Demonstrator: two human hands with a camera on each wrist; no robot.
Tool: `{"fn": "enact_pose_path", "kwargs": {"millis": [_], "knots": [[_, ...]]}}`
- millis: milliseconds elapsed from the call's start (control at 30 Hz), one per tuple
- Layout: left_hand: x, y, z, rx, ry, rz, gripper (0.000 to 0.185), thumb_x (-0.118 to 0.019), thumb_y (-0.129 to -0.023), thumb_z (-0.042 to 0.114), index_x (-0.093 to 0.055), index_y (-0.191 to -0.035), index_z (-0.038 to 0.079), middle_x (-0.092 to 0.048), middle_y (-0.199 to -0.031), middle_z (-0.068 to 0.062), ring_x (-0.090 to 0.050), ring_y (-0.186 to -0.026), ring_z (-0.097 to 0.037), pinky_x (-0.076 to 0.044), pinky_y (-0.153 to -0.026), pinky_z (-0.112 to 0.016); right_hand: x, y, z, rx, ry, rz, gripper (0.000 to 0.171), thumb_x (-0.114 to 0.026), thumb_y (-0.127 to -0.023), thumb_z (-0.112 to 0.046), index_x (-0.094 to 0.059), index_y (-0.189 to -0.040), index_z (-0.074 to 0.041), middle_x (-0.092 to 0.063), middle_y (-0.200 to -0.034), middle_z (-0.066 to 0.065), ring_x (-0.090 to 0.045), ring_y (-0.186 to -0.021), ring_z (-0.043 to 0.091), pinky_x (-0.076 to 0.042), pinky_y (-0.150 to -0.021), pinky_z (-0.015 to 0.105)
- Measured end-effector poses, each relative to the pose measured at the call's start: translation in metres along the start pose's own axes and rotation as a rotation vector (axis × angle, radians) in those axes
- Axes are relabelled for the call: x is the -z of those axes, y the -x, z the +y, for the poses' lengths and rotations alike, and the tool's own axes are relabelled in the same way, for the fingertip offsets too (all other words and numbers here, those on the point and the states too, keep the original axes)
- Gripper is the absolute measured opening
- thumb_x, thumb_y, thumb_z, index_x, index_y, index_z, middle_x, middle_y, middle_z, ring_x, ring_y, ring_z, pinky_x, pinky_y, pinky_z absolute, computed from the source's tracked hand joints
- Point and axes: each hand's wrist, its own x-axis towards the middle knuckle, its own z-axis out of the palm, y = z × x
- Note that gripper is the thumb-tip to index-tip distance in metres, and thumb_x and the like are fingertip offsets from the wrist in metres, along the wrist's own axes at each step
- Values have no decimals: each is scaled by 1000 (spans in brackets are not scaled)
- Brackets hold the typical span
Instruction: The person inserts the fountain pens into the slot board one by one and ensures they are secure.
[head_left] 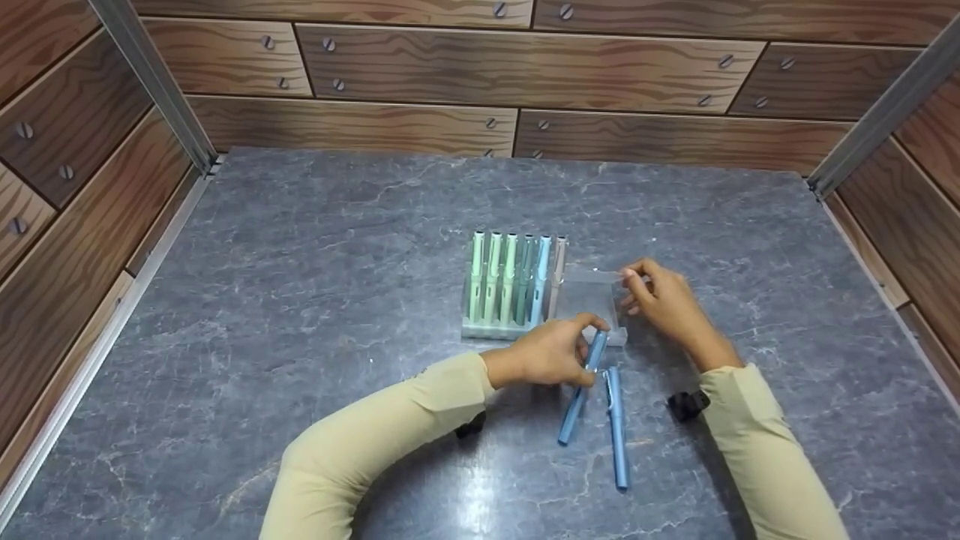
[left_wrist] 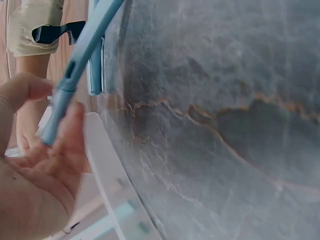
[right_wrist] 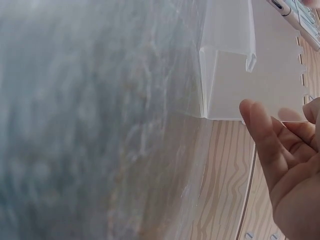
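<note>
My left hand (head_left: 551, 352) pinches a blue pen (head_left: 583, 397) near its upper end, in front of the display stand; in the left wrist view this pen (left_wrist: 75, 70) slants between thumb and fingers. A second blue pen (head_left: 616, 431) with a silver clip lies on the table to its right. The clear pen stand (head_left: 592, 296) holds a row of several upright pens: light green ones (head_left: 493, 277), a dark green one (head_left: 524, 281), a light blue one (head_left: 540, 281) and a greyish-pink one (head_left: 557, 277). My right hand (head_left: 664, 300) holds the stand's upper right corner, fingers bent.
The stand's right part (right_wrist: 270, 75) shows bare clear plastic with a notched upper edge. Grey marbled tabletop (head_left: 337, 247) surrounds everything. Wood-patterned walls (head_left: 517, 67) rise behind and at both sides, with metal posts (head_left: 150, 82) at the corners.
</note>
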Motion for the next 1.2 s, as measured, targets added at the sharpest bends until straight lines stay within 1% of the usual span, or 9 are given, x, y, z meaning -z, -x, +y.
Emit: {"fn": "enact_pose_path", "kwargs": {"millis": [133, 233, 300, 400, 500, 600, 733, 1000, 1200], "knots": [[7, 1, 1, -94, 79, 28, 70, -78, -75, 5, -45, -136, 13, -65, -91, -3, -58, -68, -5, -52, -61, -17, -1, -1, 0, 0, -18, -6, 33, -46, -102, -23, -58, -109, 7, -66, -100, 28, -67, -65, 6, -54, -57, 17], [13, 0, 3, -142, 88, 60, 69, -77, -76, 4, -45, -137, 13, -65, -93, -4, -59, -71, -5, -52, -64, -16, -1, -2, 0, 1, -22, -5, 34, -46, -102, -23, -58, -108, 8, -66, -100, 28, -67, -64, 4, -53, -57, 16], [17, 0, 4, -165, 85, 83, 69, -76, -76, 4, -44, -137, 13, -65, -93, -4, -59, -72, -5, -51, -65, -15, -1, -2, 0, 2, -24, -6, 33, -46, -102, -22, -58, -108, 8, -65, -100, 28, -67, -64, 7, -54, -57, 16], [22, -1, 6, -185, 90, 112, 69, -75, -77, 4, -45, -138, 13, -64, -93, -3, -60, -73, -5, -51, -66, -15, 0, -3, 0, 9, -16, 1, 32, -46, -102, -22, -58, -107, 8, -66, -99, 28, -71, -67, 18, -53, -57, 16], [28, -1, 7, -185, 54, 133, 68, -75, -78, 8, -45, -139, 17, -64, -95, -1, -59, -74, -4, -50, -64, -16, 0, -2, 0, 18, 24, 13, 31, -46, -102, -22, -59, -107, 6, -67, -99, 26, -71, -72, 30, -51, -56, 15], [34, -1, 8, -173, 4, 150, 68, -76, -80, 14, -44, -139, 20, -65, -98, 1, -59, -73, -4, -49, -63, -16, 1, -1, 0, 22, 66, 25, 30, -46, -102, -22, -60, -106, 4, -68, -99, 25, -71, -77, 35, -49, -56, 15], [40, -2, 8, -173, -35, 201, 67, -77, -80, 18, -45, -139, 20, -65, -99, 2, -58, -71, -4, -48, -61, -17, 1, -1, 0, 19, 86, 25, 31, -45, -102, -23, -60, -105, 4, -68, -98, 23, -71, -78, 36, -48, -58, 16], [49, -7, 5, -186, -93, 346, 65, -74, -81, 21, -45, -139, 25, -66, -97, 6, -55, -63, -3, -42, -52, -18, 1, 1, -1, 23, 105, 31, 31, -45, -102, -24, -61, -105, 3, -68, -96, 22, -70, -76, 33, -48, -61, 18], [52, -11, 2, -187, -129, 392, 65, -73, -82, 22, -43, -140, 24, -67, -98, 8, -53, -55, -2, -40, -45, -17, 1, 1, -1, 36, 135, 42, 29, -46, -102, -22, -62, -105, 2, -69, -94, 20, -68, -73, 31, -48, -62, 25]]}}
